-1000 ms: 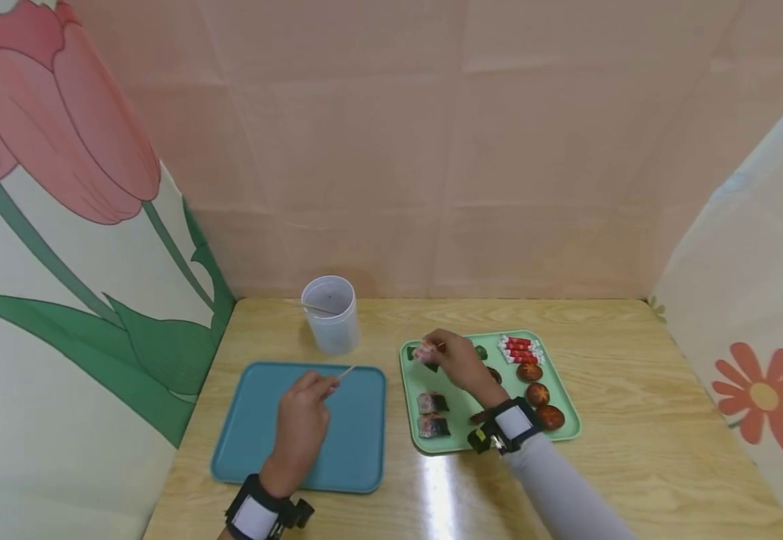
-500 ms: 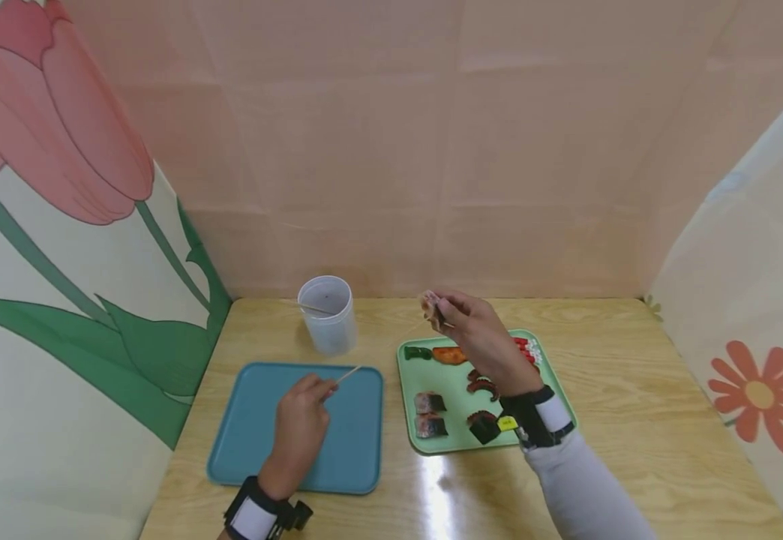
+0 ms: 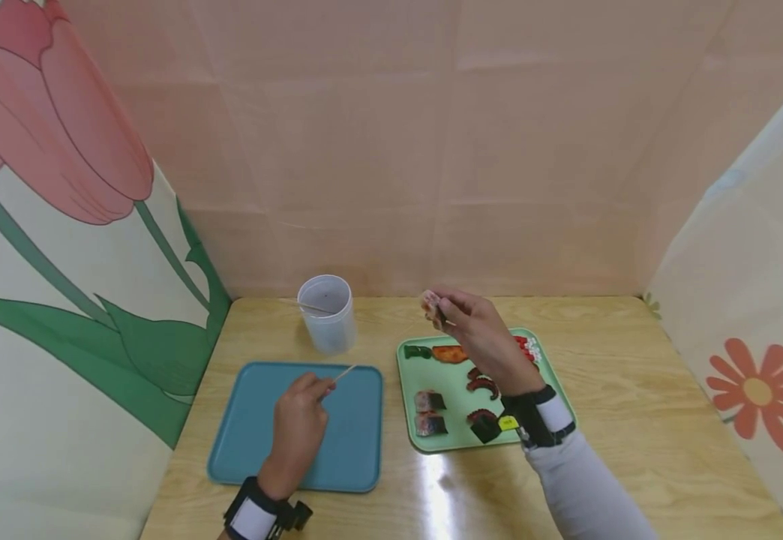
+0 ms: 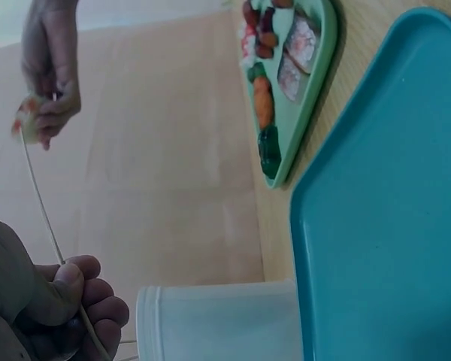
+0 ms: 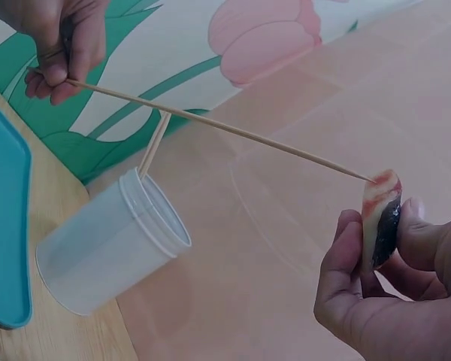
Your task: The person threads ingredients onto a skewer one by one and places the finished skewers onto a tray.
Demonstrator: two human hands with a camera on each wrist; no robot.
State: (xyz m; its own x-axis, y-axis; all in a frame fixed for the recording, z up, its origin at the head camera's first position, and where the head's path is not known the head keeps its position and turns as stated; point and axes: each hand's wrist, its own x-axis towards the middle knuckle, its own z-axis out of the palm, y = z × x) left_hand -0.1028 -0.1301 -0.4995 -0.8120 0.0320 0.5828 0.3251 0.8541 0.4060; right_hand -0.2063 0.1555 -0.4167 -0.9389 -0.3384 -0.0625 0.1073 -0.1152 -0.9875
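My left hand (image 3: 300,420) is above the blue tray and pinches a thin bamboo skewer (image 5: 225,128) between thumb and fingers. Raised over the green tray's far edge, my right hand (image 3: 486,334) pinches a small fish slice (image 5: 383,218), pale with red streaks and dark skin on one side. The skewer's pointed tip reaches the slice's upper edge in the right wrist view. In the left wrist view, the skewer (image 4: 41,199) runs up from the left fingers to the blurred slice.
The green tray (image 3: 455,394) holds two similar slices (image 3: 430,412), green pepper (image 3: 418,352), an orange piece (image 3: 449,354) and dark red curled pieces (image 3: 482,385). The blue tray (image 3: 351,435) lies to its left. Behind it stands a translucent cup (image 3: 334,326) with skewers.
My right hand has lifted the fish slice up off the green tray's far left part and holds it nearly still over the last half second. The left hand has barely moved.
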